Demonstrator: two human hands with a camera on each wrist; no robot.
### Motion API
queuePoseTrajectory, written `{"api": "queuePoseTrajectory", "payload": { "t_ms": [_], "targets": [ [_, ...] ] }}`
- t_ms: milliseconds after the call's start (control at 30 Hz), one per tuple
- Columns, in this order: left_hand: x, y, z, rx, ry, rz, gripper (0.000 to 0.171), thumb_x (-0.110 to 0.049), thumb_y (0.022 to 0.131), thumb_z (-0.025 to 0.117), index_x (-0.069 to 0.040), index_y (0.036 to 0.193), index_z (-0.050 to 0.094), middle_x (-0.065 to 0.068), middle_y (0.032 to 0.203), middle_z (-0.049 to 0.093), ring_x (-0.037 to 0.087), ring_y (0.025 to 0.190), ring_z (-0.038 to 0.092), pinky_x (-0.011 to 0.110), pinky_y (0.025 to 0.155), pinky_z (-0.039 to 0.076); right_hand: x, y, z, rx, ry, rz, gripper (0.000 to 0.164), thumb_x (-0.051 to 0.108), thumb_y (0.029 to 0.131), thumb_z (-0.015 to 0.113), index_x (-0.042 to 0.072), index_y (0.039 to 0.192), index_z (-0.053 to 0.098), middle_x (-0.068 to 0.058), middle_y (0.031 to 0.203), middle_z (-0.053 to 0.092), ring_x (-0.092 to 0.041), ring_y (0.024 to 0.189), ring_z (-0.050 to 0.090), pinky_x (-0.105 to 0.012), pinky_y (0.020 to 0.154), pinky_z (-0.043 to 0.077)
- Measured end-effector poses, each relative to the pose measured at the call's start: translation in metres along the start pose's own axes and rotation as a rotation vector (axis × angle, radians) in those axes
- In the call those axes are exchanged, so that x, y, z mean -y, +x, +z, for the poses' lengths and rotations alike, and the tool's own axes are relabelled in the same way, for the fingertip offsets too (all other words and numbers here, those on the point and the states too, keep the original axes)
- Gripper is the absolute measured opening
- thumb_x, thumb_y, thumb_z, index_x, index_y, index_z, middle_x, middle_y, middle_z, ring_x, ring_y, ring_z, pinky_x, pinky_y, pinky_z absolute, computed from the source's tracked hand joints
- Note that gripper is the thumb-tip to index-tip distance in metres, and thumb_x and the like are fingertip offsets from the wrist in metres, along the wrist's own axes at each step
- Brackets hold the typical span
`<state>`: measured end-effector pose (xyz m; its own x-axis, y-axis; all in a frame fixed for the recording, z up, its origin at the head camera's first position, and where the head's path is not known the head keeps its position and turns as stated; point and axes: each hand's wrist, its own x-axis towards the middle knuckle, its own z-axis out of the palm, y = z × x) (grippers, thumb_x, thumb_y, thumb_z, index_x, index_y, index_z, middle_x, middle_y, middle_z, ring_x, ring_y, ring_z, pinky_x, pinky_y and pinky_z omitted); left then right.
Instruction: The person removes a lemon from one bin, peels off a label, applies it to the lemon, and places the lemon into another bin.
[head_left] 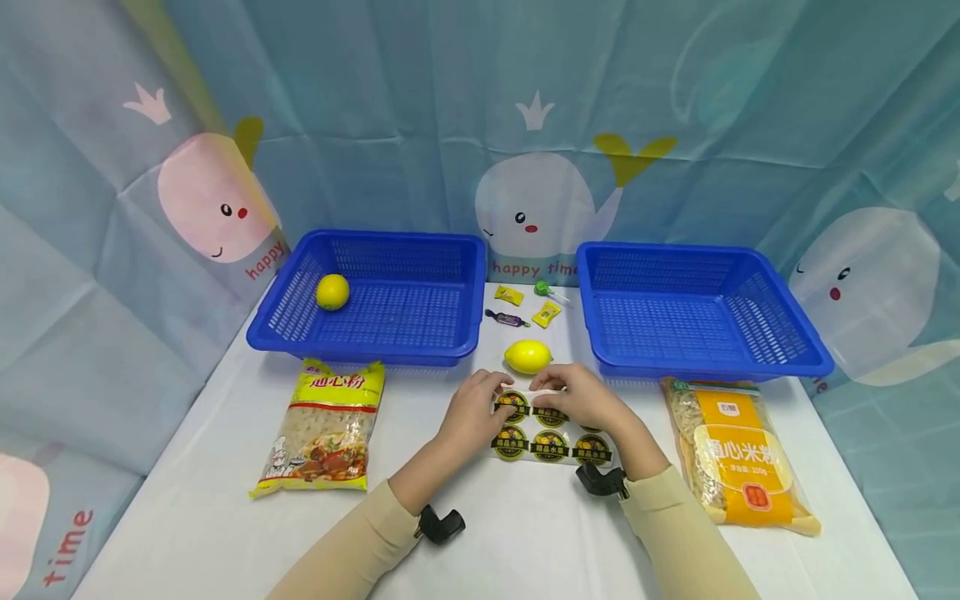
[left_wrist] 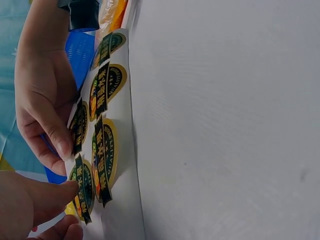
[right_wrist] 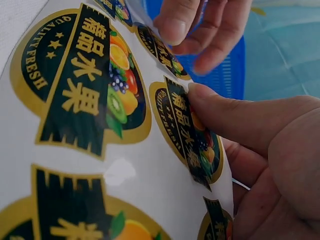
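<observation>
I observe a white, glossy, flexible sticker sheet (head_left: 557, 427) over the white cloth tabletop (head_left: 525, 533), just nearer than the smooth yellow lemon (head_left: 527, 357). Its rounded black-and-gold labels (right_wrist: 82, 82) carry notched banners and printed fruit. The left hand (head_left: 477, 410) and right hand (head_left: 583, 400) pinch its far edge, thumbs in front. Whether its near edge touches the cloth is unclear from the dim wrist views.
</observation>
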<state>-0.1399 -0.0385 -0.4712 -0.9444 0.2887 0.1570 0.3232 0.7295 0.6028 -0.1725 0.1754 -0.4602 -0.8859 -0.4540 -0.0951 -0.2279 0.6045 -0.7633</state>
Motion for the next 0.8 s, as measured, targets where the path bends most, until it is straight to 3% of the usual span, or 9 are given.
{"api": "queuePoseTrajectory", "payload": {
  "t_ms": [333, 433, 633, 800],
  "targets": [
    [-0.0002, -0.0003, 0.0006, -0.005, 0.009, -0.016, 0.029, -0.017, 0.085, 0.082, -0.01, 0.11, 0.07, 0.006, 0.106, 0.065, 0.022, 0.097, 0.062, 0.039, 0.087, 0.053, 0.0003, 0.0002, -0.0002, 0.004, 0.007, 0.012, 0.015, 0.016, 0.091, 0.075, 0.009, 0.105, 0.073, 0.005, 0.088, 0.071, -0.012, 0.084, 0.065, -0.035, 0.083, 0.053],
    [-0.0002, -0.0001, 0.0009, -0.011, 0.018, -0.019, 0.02, -0.018, 0.085, 0.082, -0.012, 0.099, 0.07, 0.004, 0.105, 0.064, 0.022, 0.098, 0.061, 0.04, 0.088, 0.053, 0.0, 0.0004, -0.0001, 0.007, 0.007, 0.004, 0.013, 0.017, 0.091, 0.076, 0.012, 0.103, 0.073, 0.006, 0.088, 0.072, -0.012, 0.084, 0.065, -0.035, 0.084, 0.053],
    [-0.0002, 0.0008, 0.0008, -0.023, 0.006, 0.023, 0.018, -0.014, 0.084, 0.082, -0.016, 0.085, 0.063, 0.003, 0.092, 0.066, 0.019, 0.084, 0.055, 0.036, 0.078, 0.048, -0.003, -0.0002, -0.0012, 0.018, -0.015, 0.012, 0.012, 0.02, 0.089, 0.078, 0.016, 0.099, 0.073, 0.006, 0.088, 0.073, -0.009, 0.085, 0.067, -0.038, 0.087, 0.054],
    [0.0001, 0.001, -0.0023, -0.031, -0.063, 0.046, 0.019, -0.013, 0.086, 0.08, -0.017, 0.084, 0.062, -0.003, 0.084, 0.07, 0.015, 0.08, 0.061, 0.03, 0.073, 0.048, -0.0081, 0.0033, 0.0016, -0.016, -0.043, 0.065, 0.012, 0.021, 0.087, 0.08, 0.016, 0.094, 0.072, 0.006, 0.083, 0.07, -0.01, 0.079, 0.063, -0.034, 0.081, 0.051]
  ]
}}
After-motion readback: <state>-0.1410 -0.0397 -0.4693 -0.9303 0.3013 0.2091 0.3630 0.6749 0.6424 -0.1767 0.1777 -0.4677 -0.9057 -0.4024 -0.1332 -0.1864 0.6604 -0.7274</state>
